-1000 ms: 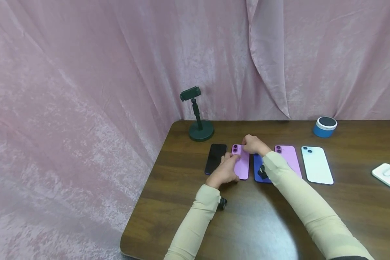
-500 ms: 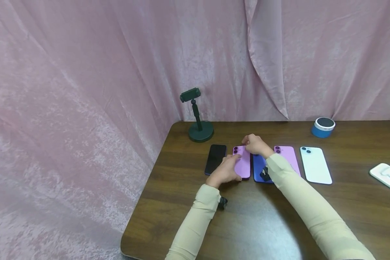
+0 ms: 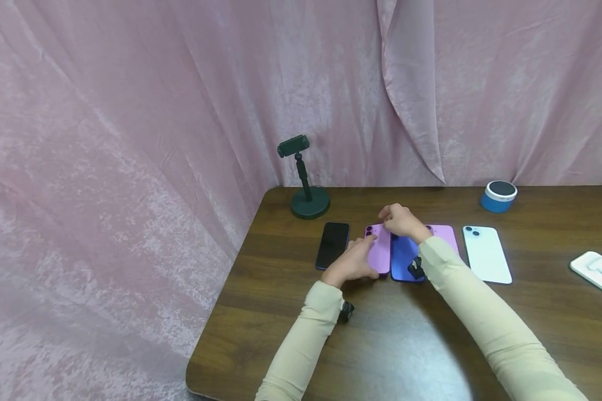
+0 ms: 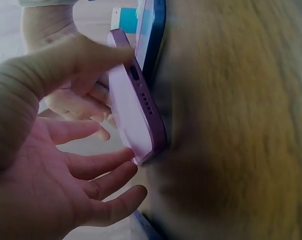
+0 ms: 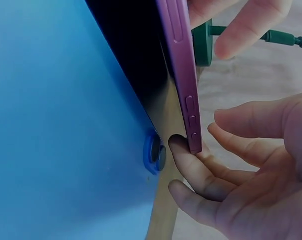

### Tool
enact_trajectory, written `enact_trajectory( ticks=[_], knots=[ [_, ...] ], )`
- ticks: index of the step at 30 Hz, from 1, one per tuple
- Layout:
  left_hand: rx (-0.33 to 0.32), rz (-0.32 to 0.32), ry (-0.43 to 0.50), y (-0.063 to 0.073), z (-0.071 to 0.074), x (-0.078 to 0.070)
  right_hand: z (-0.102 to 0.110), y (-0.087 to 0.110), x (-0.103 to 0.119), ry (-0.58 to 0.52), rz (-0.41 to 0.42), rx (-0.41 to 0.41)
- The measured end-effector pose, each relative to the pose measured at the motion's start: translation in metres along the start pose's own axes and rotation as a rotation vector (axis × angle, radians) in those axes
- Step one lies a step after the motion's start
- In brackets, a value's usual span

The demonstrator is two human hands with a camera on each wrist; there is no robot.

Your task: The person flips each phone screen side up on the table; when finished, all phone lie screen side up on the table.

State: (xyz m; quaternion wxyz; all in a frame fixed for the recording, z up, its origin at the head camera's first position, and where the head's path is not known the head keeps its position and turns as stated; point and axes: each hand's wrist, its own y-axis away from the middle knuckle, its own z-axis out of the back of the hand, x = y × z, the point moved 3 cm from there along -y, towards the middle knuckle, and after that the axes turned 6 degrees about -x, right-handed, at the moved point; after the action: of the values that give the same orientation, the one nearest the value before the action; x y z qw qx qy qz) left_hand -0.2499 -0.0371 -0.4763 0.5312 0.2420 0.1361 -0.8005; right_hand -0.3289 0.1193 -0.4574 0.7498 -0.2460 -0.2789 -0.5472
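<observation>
A purple phone (image 3: 379, 257), back up with its cameras at the far end, is between both hands. My left hand (image 3: 353, 260) holds its near left corner; in the left wrist view the thumb lies on the phone's bottom edge (image 4: 149, 107), with fingers along the side. Meanwhile the right hand (image 3: 402, 221) grips the far right corner, its fingertips (image 5: 183, 152) curled behind the edge in the right wrist view. Close on the right lies a blue phone (image 3: 401, 259), partly covered by the right wrist. A phone with a black screen (image 3: 332, 245) lies to the left.
Another purple phone (image 3: 445, 235), partly behind the right sleeve, and a pale blue phone (image 3: 488, 256) continue the row. A green phone stand (image 3: 309, 203) and a blue-white round device (image 3: 499, 197) stand at the back. A white item (image 3: 599, 273) lies far right on the wooden table (image 3: 251, 312).
Both hands have moved slightly right with the purple phone, bringing it close against the blue phone. The gap to the black-screened phone has widened.
</observation>
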Motion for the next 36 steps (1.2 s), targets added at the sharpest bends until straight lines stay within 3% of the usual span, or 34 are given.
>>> enact_trajectory(
  ticks=[13,20,36],
  knots=[
    [-0.013,0.028,0.057,-0.002,0.002,-0.008,0.012,0.003,0.006,-0.033,0.048,-0.007],
    [-0.002,0.073,0.235,-0.001,0.006,-0.006,0.016,0.004,0.012,-0.058,0.072,-0.022],
    [-0.012,0.067,0.513,0.005,0.013,0.019,0.006,0.002,0.019,-0.125,0.054,-0.049]
  ],
)
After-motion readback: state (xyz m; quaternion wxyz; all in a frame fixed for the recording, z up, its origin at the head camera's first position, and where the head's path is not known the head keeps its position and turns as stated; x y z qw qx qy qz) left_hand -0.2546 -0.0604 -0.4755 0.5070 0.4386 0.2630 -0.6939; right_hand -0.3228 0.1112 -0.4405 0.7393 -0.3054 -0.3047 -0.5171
